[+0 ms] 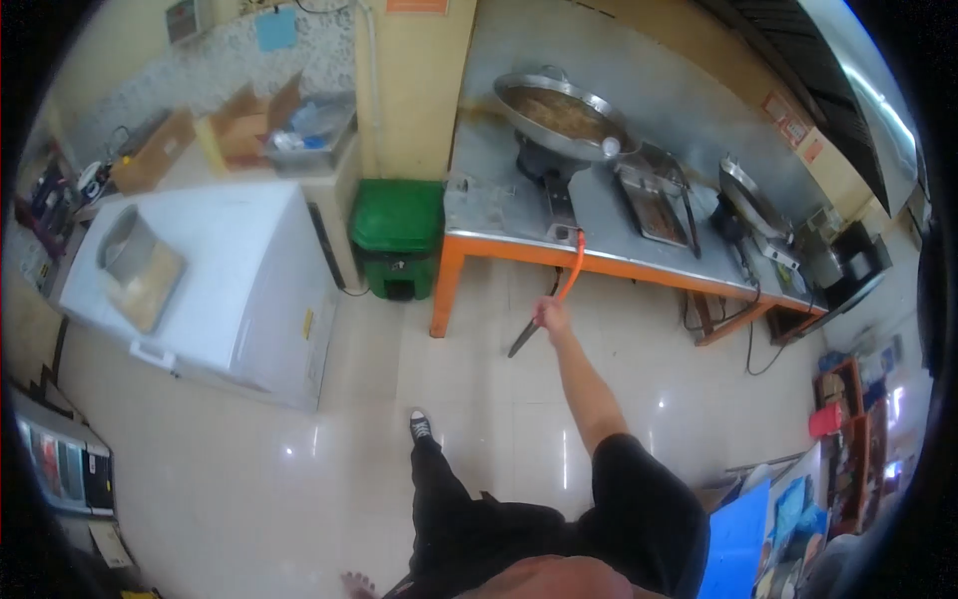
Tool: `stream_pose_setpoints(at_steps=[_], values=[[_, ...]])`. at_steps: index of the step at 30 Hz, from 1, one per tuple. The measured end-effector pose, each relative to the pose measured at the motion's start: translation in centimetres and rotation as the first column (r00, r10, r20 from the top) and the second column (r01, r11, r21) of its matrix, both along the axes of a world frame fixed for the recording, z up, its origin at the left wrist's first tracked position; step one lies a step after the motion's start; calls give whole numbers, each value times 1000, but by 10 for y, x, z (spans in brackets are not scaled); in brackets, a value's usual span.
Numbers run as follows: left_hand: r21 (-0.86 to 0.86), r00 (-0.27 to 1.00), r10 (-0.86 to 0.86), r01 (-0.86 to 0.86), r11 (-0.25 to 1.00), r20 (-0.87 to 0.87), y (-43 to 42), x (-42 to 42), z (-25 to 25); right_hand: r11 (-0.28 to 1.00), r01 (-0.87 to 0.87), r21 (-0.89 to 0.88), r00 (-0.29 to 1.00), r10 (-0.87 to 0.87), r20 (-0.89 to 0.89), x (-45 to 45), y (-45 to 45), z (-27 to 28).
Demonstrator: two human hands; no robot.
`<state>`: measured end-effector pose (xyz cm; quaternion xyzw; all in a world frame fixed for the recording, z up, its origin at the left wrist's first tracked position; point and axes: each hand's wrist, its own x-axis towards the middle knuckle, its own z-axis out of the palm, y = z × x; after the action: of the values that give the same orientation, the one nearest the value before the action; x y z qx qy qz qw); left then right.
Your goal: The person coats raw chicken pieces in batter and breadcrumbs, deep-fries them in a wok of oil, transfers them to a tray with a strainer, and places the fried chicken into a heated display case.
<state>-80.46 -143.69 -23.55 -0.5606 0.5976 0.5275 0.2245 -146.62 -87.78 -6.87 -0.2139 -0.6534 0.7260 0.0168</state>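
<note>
My right hand [551, 315] is stretched forward, its fingers wrapped round a long, dark, narrow utensil [523, 339]. One end of it points down to the left; its exact kind is too small to make out. Close behind that hand, an orange hose [573, 268] hangs from the burner on the steel-topped table [489, 226]. At the bottom edge, partly cut off, my left hand [359, 584] shows spread fingers with nothing in them. A large wok [519, 92] with brown contents sits on the burner [559, 205] beyond my right hand.
A metal tray [654, 212] and a second wok [748, 195] stand farther right on the table. Left of it are a green bin [397, 225] and a white chest freezer [264, 270] bearing a container [140, 265]. Cables hang beneath the table; a blue panel [736, 544] stands at lower right.
</note>
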Motion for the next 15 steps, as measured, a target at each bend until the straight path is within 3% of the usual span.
stream_pose_setpoints(at_steps=[1, 5, 7, 9, 11, 14, 15], values=[[230, 768, 639, -629, 743, 35, -8, -66, -7, 993, 114, 7, 993, -114, -19, -36, -5, 18], [313, 882, 439, -374, 873, -171, -45, -251, -13, 936, 350, -40, 935, -352, -45, -156, 31, -1], [238, 870, 358, -289, 927, -339, -43, -356, 33, 848, 521, -91, 851, -524, -9, -196, 39, -6], [288, 837, 378, -278, 916, -395, -42, -433, 64, 871, 484, -89, 875, -484, 26, -225, 70, -35], [285, 856, 374, -281, 916, -358, -38, -482, 85, 888, 418, -190, 908, -413, 69, -247, 114, -68], [261, 897, 362, -297, 918, -254, -35, -484, 64, 870, 491, -42, 866, -493, -88, -246, 79, -29], [249, 908, 360, -306, 919, -214, -35, -474, 50, 838, 545, 26, 838, -544, -31, -252, 68, -20]])
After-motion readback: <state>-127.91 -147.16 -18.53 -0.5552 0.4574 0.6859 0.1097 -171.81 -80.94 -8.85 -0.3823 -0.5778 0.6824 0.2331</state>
